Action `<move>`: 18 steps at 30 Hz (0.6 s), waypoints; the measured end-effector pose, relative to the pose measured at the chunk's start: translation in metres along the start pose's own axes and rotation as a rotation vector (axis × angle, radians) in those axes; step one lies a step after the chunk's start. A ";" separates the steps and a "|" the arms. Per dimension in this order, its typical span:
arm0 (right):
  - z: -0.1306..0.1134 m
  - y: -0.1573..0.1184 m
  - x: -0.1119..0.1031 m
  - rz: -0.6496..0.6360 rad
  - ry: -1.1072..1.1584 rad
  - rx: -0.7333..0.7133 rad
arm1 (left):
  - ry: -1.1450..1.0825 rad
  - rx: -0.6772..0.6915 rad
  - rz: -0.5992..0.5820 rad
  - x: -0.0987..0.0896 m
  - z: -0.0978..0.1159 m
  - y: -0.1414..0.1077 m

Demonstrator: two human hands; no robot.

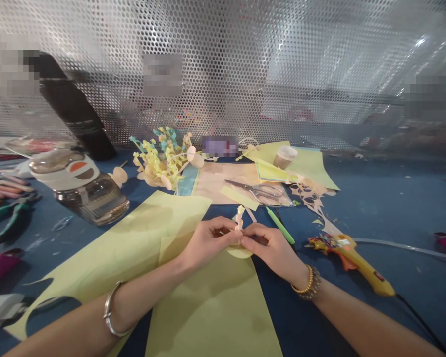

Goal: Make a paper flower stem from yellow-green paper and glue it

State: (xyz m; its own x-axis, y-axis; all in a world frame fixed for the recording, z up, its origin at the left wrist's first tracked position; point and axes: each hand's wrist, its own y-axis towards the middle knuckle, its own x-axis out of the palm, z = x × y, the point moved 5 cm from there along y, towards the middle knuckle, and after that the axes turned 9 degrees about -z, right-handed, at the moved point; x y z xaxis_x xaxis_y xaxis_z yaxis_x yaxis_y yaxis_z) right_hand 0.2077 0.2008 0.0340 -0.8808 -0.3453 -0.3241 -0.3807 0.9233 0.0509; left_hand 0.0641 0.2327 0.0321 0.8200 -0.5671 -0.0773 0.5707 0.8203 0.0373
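Note:
Near the middle of the table my left hand (214, 239) and my right hand (269, 246) meet, fingertips pinched together on a small paper flower (239, 218). Its upright part is pale pink with a yellow tip, and a rounded yellow piece shows below the fingers. Where exactly each fingertip presses is hidden. Large yellow paper sheets (211, 302) lie beneath my hands and left forearm. Just beyond my right hand is a green pen-like tool (280, 225). Scissors (258, 191) rest on peach paper (223, 178) behind the flower.
A yellow hot glue gun (364, 265) lies at right, its cord running toward the front edge. A water bottle (82, 186), pliers (15, 218) and a bunch of paper flowers (161, 161) stand or lie at left. Paper scraps (312, 193) surround a small cup (285, 156). Perforated metal (223, 64) rises behind.

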 end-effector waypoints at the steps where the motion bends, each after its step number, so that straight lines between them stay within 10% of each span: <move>1: 0.000 0.000 0.000 0.005 0.020 0.006 | 0.005 0.003 0.002 0.000 0.001 0.000; 18: 0.002 0.000 -0.002 0.032 0.045 0.007 | 0.056 -0.004 -0.003 0.000 0.002 0.000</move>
State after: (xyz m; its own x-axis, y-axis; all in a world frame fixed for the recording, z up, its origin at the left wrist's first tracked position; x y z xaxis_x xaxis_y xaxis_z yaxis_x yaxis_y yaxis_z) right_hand 0.2095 0.2018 0.0327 -0.9043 -0.3227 -0.2796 -0.3504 0.9350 0.0540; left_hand 0.0640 0.2327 0.0342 0.8147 -0.5644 -0.1328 0.5728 0.8190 0.0330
